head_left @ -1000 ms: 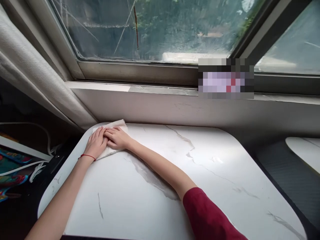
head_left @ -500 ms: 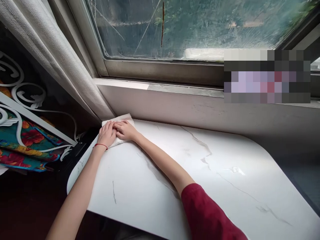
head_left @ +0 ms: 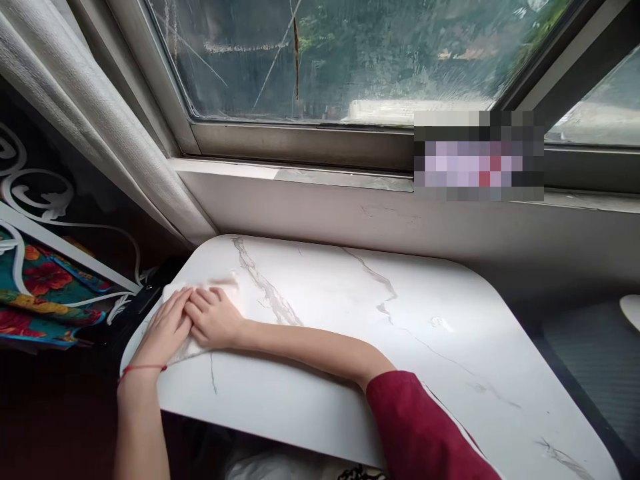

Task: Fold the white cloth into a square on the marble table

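left hand (head_left: 167,325) | right hand (head_left: 216,319) | together, laid over pale cloth (head_left: 189,348) | cloth on marbled white table (head_left: 320,287)

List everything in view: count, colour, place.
Table: one, grey-veined white, centre
Cloth: one, white, on table
Window panes: two, teal, top
Sill: one, whitish, under panes
Pixelated patch: one, lilac and red, at sill
Curtain: one, pale, upper left
Scrolled frame: one, white, left
Floral fabric: one, multicoloured, left
Cables: count unclear, white, left
Ribbed surface: one, grey, right
Rounded surface: one, white, right edge
Bracelet: one, red, left wrist
Sleeve: one, maroon, lower right
Left hand: one, bare, on cloth
Right hand: one, bare, on cloth
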Available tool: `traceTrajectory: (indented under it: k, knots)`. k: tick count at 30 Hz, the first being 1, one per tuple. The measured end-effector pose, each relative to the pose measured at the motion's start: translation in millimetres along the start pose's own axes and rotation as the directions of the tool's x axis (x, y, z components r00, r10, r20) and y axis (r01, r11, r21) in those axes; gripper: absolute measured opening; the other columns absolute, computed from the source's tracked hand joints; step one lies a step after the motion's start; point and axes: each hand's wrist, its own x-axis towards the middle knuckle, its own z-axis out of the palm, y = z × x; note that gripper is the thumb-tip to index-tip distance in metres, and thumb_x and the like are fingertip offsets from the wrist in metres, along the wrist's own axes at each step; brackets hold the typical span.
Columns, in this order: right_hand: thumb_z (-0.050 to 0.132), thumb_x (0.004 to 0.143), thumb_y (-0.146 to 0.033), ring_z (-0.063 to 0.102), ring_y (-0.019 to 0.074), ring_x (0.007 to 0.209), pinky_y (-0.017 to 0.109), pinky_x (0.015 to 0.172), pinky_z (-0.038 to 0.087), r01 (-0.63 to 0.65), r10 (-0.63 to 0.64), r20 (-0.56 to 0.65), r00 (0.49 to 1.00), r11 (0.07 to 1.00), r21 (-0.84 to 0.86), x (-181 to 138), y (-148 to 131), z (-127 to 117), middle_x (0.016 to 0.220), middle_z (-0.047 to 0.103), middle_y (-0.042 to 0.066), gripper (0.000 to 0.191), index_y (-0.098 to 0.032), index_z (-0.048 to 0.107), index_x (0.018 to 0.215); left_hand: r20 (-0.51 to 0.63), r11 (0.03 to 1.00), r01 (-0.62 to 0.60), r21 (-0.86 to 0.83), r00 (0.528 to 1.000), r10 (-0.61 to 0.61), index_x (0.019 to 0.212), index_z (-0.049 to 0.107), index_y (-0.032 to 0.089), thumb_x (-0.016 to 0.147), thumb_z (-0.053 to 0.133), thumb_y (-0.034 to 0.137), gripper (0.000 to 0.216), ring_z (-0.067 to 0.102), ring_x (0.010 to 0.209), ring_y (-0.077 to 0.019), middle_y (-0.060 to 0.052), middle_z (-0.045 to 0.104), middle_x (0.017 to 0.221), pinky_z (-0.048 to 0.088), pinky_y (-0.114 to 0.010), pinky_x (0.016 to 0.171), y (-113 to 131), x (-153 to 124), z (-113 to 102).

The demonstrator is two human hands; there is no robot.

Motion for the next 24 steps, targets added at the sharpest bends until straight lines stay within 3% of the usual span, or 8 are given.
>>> traceTrajectory:
  k: [6,12,15,18,21,24]
  knots:
    - [0.045,0.1,-0.038,0.049,0.0307,0.133,0.049,0.115,0.028,0.291,-0.29,0.066,0.955,0.957,-0.003,-19.4,-38.9,-6.7,0.143,0.054,0.018,0.039,-0.014,0.055,0.128,-0.209,0.981,0.193,-0.029,0.958,-0.195,0.151,0.037,0.02,0.098,0.03,0.042,0.058,0.032,0.149,-0.0304,-0.014,0.041,0.157,0.027,-0.054,0.122,15.3,-93.0,7.1]
    - [0.049,0.094,-0.063,0.04,0.0365,0.14,0.052,0.117,0.024,0.438,-0.424,0.169,0.89,0.897,-0.054,-30.6,-60.3,-25.5,0.146,0.048,0.024,0.064,-0.012,0.051,0.132,-0.165,0.975,0.222,0.016,0.962,-0.216,0.153,0.033,0.02,0.095,0.034,0.043,0.063,0.031,0.149,-0.0317,-0.014,0.04,0.158,0.031,-0.054,0.121,0.8,-136.5,6.8]
    - [0.048,0.092,-0.069,0.037,0.0367,0.142,0.052,0.118,0.023,0.485,-0.467,0.178,0.866,0.871,-0.078,-31.4,-61.4,-21.7,0.148,0.045,0.026,0.072,-0.008,0.052,0.131,-0.195,0.972,0.228,0.053,0.957,-0.214,0.153,0.032,0.016,0.094,0.032,0.04,0.064,0.03,0.149,-0.0328,-0.017,0.039,0.157,0.032,-0.054,0.12,1.5,-141.0,10.0]
    - [0.045,0.093,-0.07,0.038,0.0358,0.142,0.051,0.118,0.026,0.48,-0.466,0.159,0.871,0.875,-0.064,-28.0,-56.1,-9.7,0.151,0.042,0.027,0.077,-0.004,0.051,0.133,-0.252,0.954,0.291,0.075,0.931,-0.264,0.152,0.031,0.012,0.094,0.029,0.035,0.062,0.028,0.15,-0.0348,-0.02,0.038,0.157,0.027,-0.057,0.121,20.1,-132.8,12.9]
    - [0.046,0.091,-0.072,0.037,0.0353,0.143,0.05,0.117,0.028,0.455,-0.448,0.148,0.882,0.89,-0.018,-21.7,-44.6,-0.5,0.151,0.042,0.026,0.085,-0.001,0.047,0.138,-0.287,0.946,0.312,0.087,0.917,-0.276,0.149,0.033,0.008,0.094,0.03,0.03,0.06,0.029,0.149,-0.0355,-0.023,0.039,0.155,0.026,-0.057,0.122,36.6,-114.2,13.5]
    - [0.052,0.087,-0.073,0.037,0.0365,0.143,0.05,0.118,0.026,0.413,-0.411,0.141,0.901,0.911,0.013,-14.6,-26.5,2.2,0.15,0.044,0.027,0.091,0.003,0.047,0.137,-0.257,0.949,0.291,0.12,0.932,-0.253,0.147,0.035,0.006,0.09,0.033,0.026,0.06,0.031,0.148,-0.0352,-0.024,0.04,0.154,0.026,-0.055,0.122,37.8,-84.7,13.4]
